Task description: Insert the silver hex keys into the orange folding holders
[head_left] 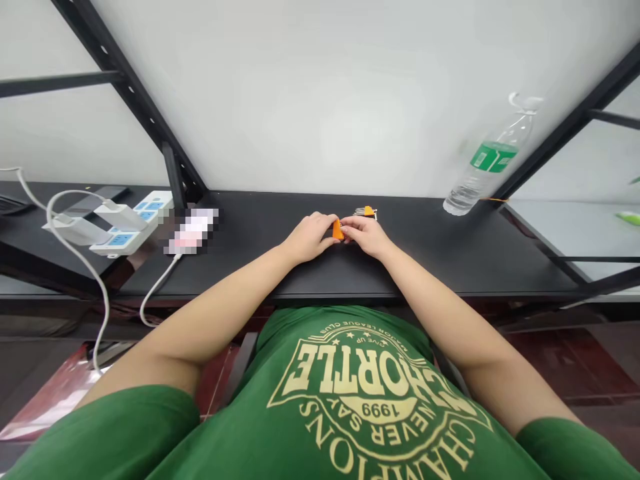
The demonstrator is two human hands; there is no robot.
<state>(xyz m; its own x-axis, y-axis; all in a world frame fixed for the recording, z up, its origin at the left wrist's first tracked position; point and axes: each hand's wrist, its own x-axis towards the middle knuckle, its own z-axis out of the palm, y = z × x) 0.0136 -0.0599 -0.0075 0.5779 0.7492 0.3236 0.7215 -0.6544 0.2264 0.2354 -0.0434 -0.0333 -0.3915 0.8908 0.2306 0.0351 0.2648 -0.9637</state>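
My left hand (pixel 313 238) is closed around a small orange piece (pixel 338 230), pinched between thumb and fingers just above the black tabletop. Against its right side, the fingers of my right hand (pixel 367 237) are drawn together in a pinch. Whatever those right fingertips hold is too small and covered to make out. Just behind my right hand lies a small bundle of thin metal rods (pixel 359 212) with an orange block (pixel 369 211) at its end. My right hand hides part of that bundle.
A clear water bottle (pixel 493 160) with a green label stands at the right by the wall. To the left are a pixelated phone-like item (pixel 193 230) on a white cable and a white power strip (pixel 133 223) with plugs. Black metal frame posts (pixel 145 107) rise at both sides.
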